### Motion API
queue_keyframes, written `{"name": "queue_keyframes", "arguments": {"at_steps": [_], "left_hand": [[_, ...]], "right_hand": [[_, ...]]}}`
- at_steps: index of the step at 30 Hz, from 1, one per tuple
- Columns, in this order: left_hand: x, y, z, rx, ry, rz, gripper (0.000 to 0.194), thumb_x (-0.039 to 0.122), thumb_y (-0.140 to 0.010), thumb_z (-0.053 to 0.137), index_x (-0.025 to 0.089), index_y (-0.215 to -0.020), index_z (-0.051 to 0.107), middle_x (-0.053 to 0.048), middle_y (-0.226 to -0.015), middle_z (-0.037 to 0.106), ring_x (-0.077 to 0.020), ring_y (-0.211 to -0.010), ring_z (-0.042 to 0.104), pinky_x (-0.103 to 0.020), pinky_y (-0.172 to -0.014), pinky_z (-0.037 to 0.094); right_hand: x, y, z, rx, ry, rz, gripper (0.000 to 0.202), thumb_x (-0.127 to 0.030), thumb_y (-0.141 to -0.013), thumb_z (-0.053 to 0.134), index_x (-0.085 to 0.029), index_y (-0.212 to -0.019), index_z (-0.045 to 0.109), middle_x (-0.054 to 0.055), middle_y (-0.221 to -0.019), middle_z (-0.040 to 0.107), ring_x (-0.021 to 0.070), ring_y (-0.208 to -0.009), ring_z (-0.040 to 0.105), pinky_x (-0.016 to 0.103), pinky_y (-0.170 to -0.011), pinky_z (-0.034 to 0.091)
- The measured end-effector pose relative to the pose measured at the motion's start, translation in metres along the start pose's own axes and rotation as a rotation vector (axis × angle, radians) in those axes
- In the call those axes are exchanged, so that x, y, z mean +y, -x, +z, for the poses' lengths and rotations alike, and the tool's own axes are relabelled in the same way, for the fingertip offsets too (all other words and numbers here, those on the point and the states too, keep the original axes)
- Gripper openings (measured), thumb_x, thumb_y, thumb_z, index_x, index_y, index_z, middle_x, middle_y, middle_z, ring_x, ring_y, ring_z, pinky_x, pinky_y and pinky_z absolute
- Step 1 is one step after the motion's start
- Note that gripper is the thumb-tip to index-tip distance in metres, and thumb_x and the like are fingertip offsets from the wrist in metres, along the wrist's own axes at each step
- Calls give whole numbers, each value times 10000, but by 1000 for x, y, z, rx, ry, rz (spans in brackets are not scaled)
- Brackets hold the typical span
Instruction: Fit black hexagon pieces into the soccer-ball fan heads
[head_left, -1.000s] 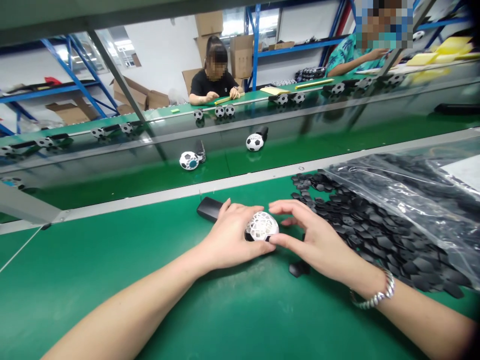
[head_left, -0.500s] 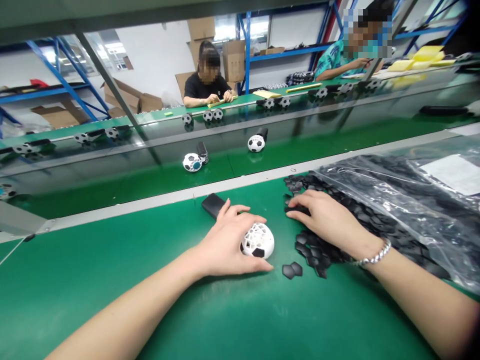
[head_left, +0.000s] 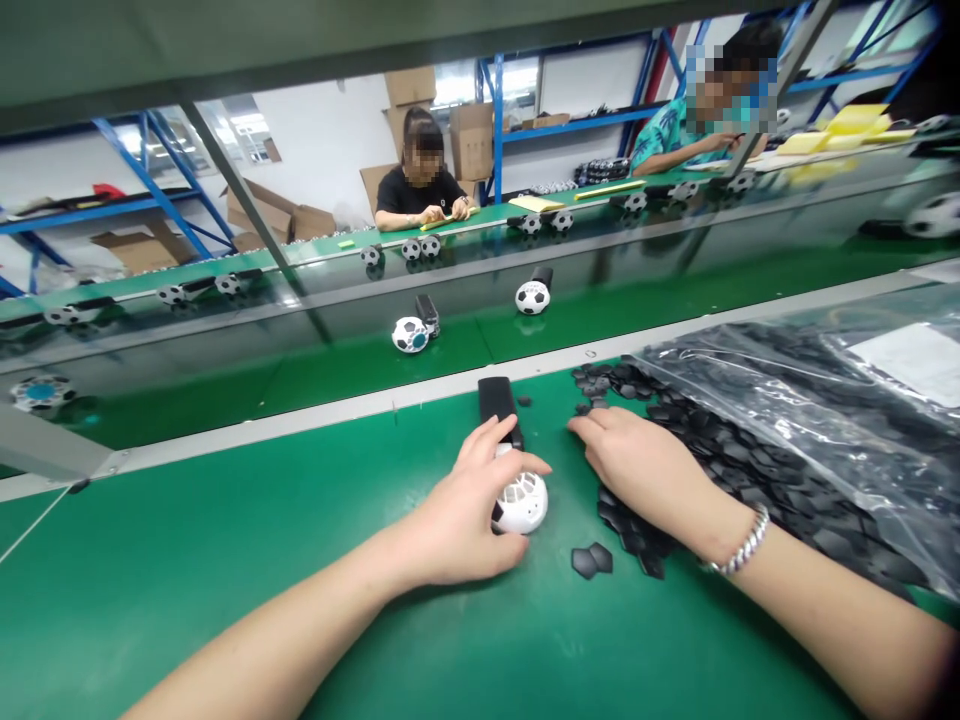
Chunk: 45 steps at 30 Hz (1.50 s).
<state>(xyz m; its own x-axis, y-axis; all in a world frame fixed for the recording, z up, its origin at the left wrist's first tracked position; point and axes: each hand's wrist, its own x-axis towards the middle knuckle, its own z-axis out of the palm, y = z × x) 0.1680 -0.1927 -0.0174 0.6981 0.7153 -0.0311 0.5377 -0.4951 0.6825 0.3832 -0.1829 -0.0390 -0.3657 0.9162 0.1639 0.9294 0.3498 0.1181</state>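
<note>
My left hand [head_left: 469, 515] curves around a white soccer-ball-patterned head [head_left: 525, 508] with an openwork top. Its black handle [head_left: 495, 395] points away from me, partly covered by my fingers. My right hand [head_left: 637, 455] hovers at the left edge of a heap of black pentagon pieces [head_left: 705, 430], fingertips drawn together. Whether a piece is between them is hidden. Two loose black pentagons [head_left: 592, 560] lie in front of the heap, and a small black piece [head_left: 525, 401] rests beside the handle.
A clear plastic bag [head_left: 810, 400] covers part of the heap. Beyond the metal rail [head_left: 300, 415] runs a green conveyor belt [head_left: 315, 385] carrying several soccer-ball-patterned items [head_left: 411, 335]. Two co-workers [head_left: 420, 190] sit at the far bench. A metal post [head_left: 45, 440] stands at left.
The black handle has swung from pointing left to pointing straight away as my left hand turned the soccer-ball-patterned head. My right fingers have closed together. Items on the belt shifted right in view.
</note>
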Motion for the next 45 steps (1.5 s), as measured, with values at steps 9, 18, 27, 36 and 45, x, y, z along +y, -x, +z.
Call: {"name": "queue_keyframes", "arguments": {"at_steps": [9, 18, 27, 36, 45], "left_hand": [[-5, 1, -12, 90, 25, 24, 540, 7, -566, 490, 232, -1057, 492, -74, -1270, 409, -231, -1240, 324, -415, -1017, 305], [-10, 22, -3, 154, 22, 52, 537, 22, -491, 462, 226, -987, 489, -46, -1034, 467, -215, -1020, 401, -343, -879, 396], [-31, 9, 7, 136, 72, 39, 379, 240, -613, 664, 230, -973, 545, -65, -1026, 494, -240, -991, 431, -368, -837, 409], [-34, 6, 11, 148, 46, 64, 391, 341, -655, 681, 223, -1012, 575, -82, -1020, 518, -234, -984, 459, -350, -827, 418], [-49, -2, 26, 217, 126, -27, 170, 277, -761, 544, 289, -913, 618, -34, -1011, 551, -214, -976, 491, -332, -836, 432]], "right_hand": [[4, 8, 7, 59, -94, 47, 182, -248, -851, 524, -127, -939, 628, 102, -896, 603, 256, -839, 567, 380, -722, 476], [29, -73, -16, -3, -404, 57, 179, -205, -870, 467, -169, -941, 627, 42, -927, 645, 167, -826, 601, 276, -745, 462], [4, -175, 19, -225, -90, 15, 238, -295, -877, 530, -146, -1062, 555, 65, -1051, 581, 182, -877, 586, 374, -747, 500], [10, -171, 22, -317, 104, -36, 269, -292, -874, 535, -134, -1092, 541, 83, -1085, 566, 195, -908, 578, 388, -769, 492], [43, -172, 33, -268, 79, 17, 254, -291, -876, 531, -135, -1077, 547, 73, -1065, 575, 192, -898, 581, 388, -763, 494]]}}
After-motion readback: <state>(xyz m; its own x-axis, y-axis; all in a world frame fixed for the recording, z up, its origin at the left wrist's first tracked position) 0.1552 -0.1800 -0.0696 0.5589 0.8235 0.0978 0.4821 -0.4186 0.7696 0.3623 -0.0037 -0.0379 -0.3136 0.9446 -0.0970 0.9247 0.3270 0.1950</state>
